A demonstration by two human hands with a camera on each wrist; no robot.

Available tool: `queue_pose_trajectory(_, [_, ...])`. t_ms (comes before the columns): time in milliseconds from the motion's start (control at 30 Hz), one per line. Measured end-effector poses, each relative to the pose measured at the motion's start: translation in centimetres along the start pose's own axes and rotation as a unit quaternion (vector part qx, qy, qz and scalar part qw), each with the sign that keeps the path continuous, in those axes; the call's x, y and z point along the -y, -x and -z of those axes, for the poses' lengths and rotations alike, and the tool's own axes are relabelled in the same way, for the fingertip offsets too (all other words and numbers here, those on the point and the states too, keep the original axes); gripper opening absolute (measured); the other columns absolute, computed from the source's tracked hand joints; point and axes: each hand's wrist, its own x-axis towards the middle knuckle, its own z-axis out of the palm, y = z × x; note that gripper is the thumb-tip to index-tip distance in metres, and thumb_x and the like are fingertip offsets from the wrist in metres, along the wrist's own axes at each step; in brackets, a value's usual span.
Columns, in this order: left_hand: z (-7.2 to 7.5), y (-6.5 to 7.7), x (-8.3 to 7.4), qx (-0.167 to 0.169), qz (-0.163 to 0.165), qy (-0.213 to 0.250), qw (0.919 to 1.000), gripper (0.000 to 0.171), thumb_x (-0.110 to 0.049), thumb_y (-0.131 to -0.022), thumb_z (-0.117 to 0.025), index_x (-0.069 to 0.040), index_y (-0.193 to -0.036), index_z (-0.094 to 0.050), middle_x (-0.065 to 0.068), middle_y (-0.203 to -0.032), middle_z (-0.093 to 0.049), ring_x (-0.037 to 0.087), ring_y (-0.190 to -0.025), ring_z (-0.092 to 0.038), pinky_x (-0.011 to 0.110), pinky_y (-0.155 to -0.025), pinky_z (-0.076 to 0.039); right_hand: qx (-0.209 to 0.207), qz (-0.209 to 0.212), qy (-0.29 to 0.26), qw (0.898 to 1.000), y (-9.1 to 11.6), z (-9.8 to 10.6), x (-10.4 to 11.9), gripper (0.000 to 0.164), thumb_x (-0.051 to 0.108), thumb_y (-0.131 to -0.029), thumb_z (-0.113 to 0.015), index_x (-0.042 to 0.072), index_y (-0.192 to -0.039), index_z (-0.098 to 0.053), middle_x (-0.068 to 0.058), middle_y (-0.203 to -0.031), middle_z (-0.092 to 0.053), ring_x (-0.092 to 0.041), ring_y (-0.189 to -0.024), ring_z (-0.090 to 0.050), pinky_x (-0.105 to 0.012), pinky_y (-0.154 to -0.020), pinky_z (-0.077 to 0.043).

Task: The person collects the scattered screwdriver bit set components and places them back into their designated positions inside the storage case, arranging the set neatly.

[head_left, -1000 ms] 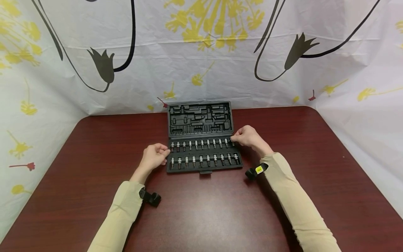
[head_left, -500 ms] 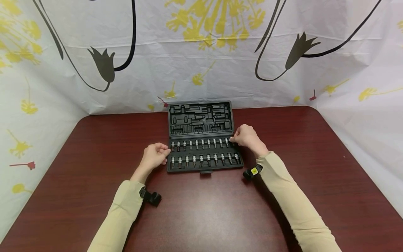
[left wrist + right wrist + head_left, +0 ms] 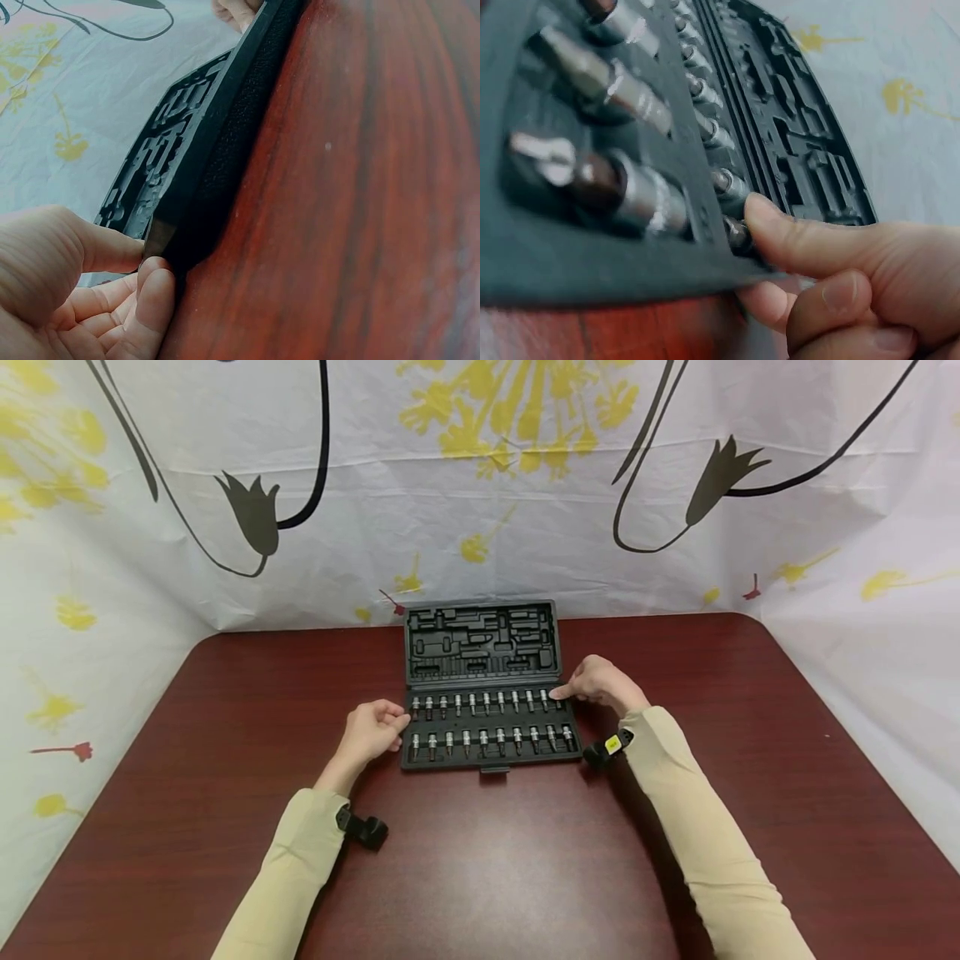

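A black socket bit case lies opened out on the table, its moulded lid folded back. Two rows of silver bit sockets fill its base. My left hand holds the left edge; in the left wrist view its thumb and fingers pinch the case's side wall. My right hand is at the upper row's right end. In the right wrist view its thumb rests over the last bit socket, partly covering it, while fingers curl beneath the case rim.
The dark red wooden table reaches toward me in front of the case. A white curtain with flower prints hangs right behind the table's far edge. Black cameras are strapped to both wrists over beige sleeves.
My right thumb has lowered and straightened over the upper row's right end, and the right wrist has shifted slightly. The left hand keeps its hold on the case edge.
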Motion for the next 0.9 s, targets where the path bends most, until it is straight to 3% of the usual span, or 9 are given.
queue_pose_trajectory(133, [-0.1, 0.0, -0.2, -0.001, 0.0, -0.004, 1.0, 0.017, -0.011, -0.089, -0.062, 0.004, -0.098, -0.063, 0.01, -0.073, -0.065, 0.009, -0.049, -0.058, 0.026, -0.049, -0.053, 0.024, 0.011, -0.019, 0.999, -0.1, 0.3, -0.3, 0.053, 0.022, -0.08, -0.076, 0.016, -0.048, -0.033, 0.003, -0.047, -0.03, -0.011, -0.044, -0.02, -0.025, -0.044, -0.019])
queue_pose_trajectory(333, [0.0, -0.2, -0.4, 0.013, 0.014, 0.002, 0.9998, 0.018, -0.01, -0.089, -0.062, 0.004, -0.099, -0.062, 0.011, -0.075, -0.066, 0.01, -0.05, -0.058, 0.027, -0.049, -0.054, 0.01, 0.032, -0.012, 0.999, 0.0, 0.2, -0.7, 0.052, 0.025, -0.079, -0.077, 0.017, -0.047, -0.036, 0.003, -0.047, -0.03, -0.01, -0.044, -0.019, -0.024, -0.044, -0.02])
queue_pose_trajectory(500, [0.9, -0.9, -0.8, 0.072, 0.05, 0.032, 0.9956, 0.022, -0.011, -0.091, -0.06, 0.007, -0.104, -0.059, 0.011, -0.075, -0.063, 0.011, -0.051, -0.059, 0.028, -0.052, -0.056, -0.039, 0.053, 0.015, 0.998, 0.4, 0.7, -0.9, 0.049, 0.043, -0.082, -0.071, 0.012, -0.054, -0.046, 0.001, -0.049, -0.037, -0.013, -0.046, -0.03, -0.027, -0.049, -0.03])
queue_pose_trajectory(600, [1.6, -1.9, -1.3, 0.077, 0.069, 0.044, 0.9937, 0.025, -0.013, -0.093, -0.058, 0.008, -0.107, -0.059, 0.013, -0.079, -0.062, 0.012, -0.055, -0.06, 0.028, -0.055, -0.057, -0.105, 0.096, 0.029, 0.989, 0.5, 1.0, -1.1, 0.046, 0.047, -0.087, -0.062, 0.003, -0.073, -0.061, -0.006, -0.057, -0.053, -0.016, -0.054, -0.045, -0.029, -0.055, -0.04])
queue_pose_trajectory(733, [1.9, -3.9, -2.7, 0.016, 0.067, 0.069, 0.9952, 0.028, -0.015, -0.095, -0.056, 0.005, -0.115, -0.059, 0.018, -0.096, -0.064, 0.016, -0.07, -0.064, 0.029, -0.066, -0.058, -0.17, 0.139, 0.021, 0.975, -0.1, 1.3, -0.9, 0.045, 0.041, -0.096, -0.05, 0.001, -0.111, -0.062, -0.016, -0.085, -0.066, -0.025, -0.079, -0.059, -0.038, -0.072, -0.049])
queue_pose_trajectory(900, [1.4, -6.7, -4.4, -0.072, 0.064, 0.101, 0.9902, 0.038, -0.023, -0.097, -0.051, -0.003, -0.129, -0.054, 0.017, -0.118, -0.06, 0.024, -0.101, -0.061, 0.034, -0.086, -0.052, -0.201, 0.172, -0.013, 0.964, -1.4, 1.2, 0.4, 0.042, 0.031, -0.1, -0.043, 0.001, -0.127, -0.054, -0.019, -0.102, -0.065, -0.031, -0.094, -0.059, -0.045, -0.084, -0.048])
